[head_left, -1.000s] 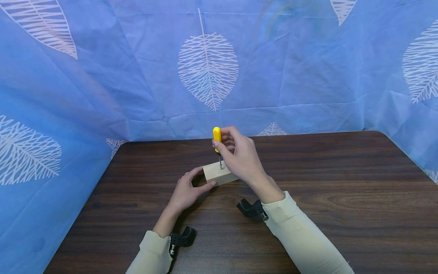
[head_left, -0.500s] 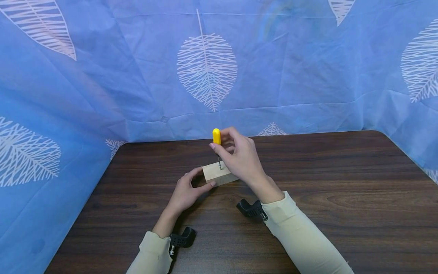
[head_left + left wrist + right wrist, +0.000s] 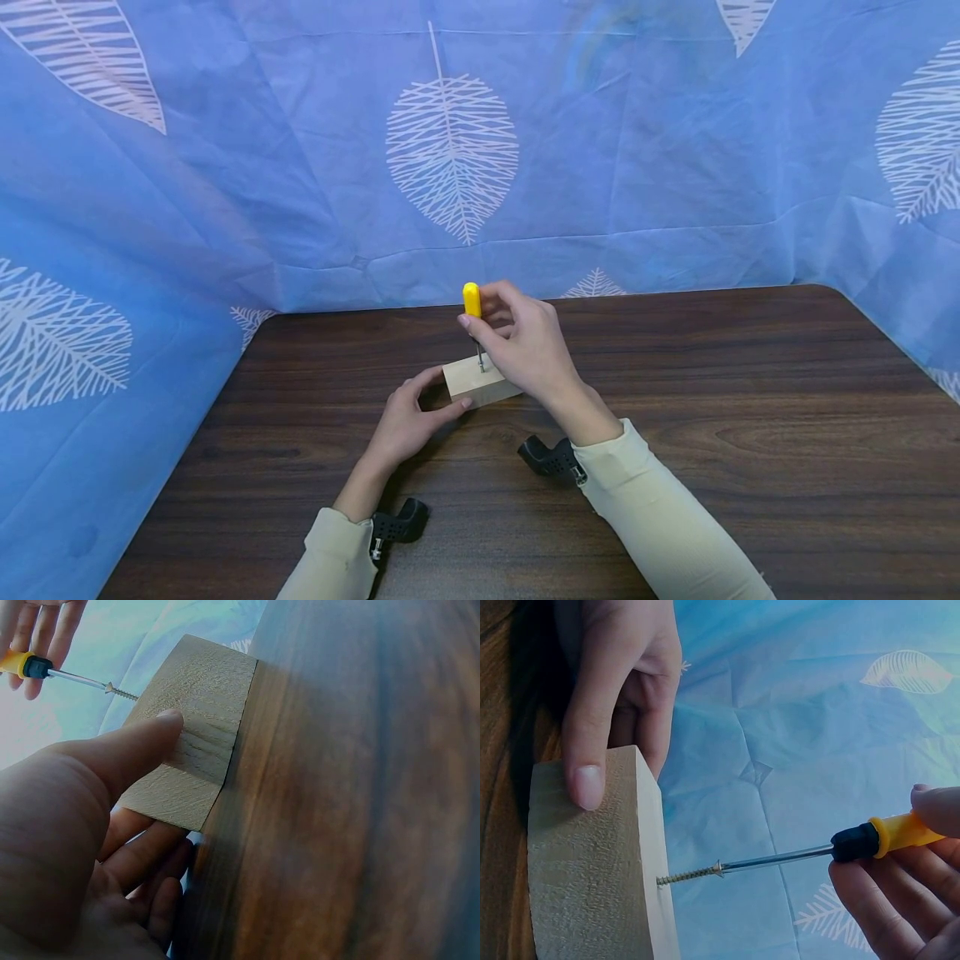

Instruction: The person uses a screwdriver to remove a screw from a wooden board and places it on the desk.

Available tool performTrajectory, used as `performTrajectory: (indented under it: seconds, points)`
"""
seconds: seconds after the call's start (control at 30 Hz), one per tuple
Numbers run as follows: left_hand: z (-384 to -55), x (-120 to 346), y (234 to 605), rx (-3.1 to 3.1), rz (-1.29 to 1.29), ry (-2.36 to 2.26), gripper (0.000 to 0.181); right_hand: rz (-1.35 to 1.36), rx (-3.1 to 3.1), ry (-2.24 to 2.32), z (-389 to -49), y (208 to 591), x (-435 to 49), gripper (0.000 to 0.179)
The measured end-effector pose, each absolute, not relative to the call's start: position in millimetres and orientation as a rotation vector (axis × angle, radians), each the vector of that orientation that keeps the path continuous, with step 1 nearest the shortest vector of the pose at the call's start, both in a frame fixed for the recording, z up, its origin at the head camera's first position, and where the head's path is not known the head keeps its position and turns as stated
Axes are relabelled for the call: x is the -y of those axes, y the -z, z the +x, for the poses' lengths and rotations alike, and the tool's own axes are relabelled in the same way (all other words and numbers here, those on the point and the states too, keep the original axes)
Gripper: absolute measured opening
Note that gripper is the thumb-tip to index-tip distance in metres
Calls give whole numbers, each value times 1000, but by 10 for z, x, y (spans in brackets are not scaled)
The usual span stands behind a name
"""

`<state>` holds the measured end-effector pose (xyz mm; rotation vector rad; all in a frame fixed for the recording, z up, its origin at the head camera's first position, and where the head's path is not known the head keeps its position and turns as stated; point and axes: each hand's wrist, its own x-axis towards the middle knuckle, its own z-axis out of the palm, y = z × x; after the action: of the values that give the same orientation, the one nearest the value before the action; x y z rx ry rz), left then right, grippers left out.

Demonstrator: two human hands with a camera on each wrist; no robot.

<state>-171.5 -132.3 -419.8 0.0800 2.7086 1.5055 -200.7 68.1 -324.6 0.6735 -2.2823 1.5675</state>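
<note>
A pale wooden block (image 3: 480,387) lies on the table, and a screw (image 3: 690,877) stands up out of its top face with much of its thread exposed. My left hand (image 3: 408,419) grips the block's left end, thumb on the near side and fingers behind. In my right hand (image 3: 536,346), thumb and fingers pinch the yellow handle of a screwdriver (image 3: 471,300). Its metal shaft points down, and the tip meets the screw head, as the right wrist view shows. The block's right end is hidden behind my right hand in the head view.
The dark wood-grain table (image 3: 712,417) spreads around the block. A blue cloth (image 3: 300,150) with white leaf prints hangs behind and at the sides. Black wrist mounts (image 3: 551,457) sit under both cuffs.
The screwdriver's handle tilts slightly further left, and my right thumb has shifted a little down and left along it. My left hand and the block stay in place.
</note>
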Motion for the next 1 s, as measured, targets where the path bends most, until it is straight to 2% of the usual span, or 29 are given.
performTrajectory:
  seconds: [1.0]
  points:
    - [-1721, 1319, 4193, -2707, 76, -1506, 65, 652, 2322, -1571, -1998, 3237, -682, 27]
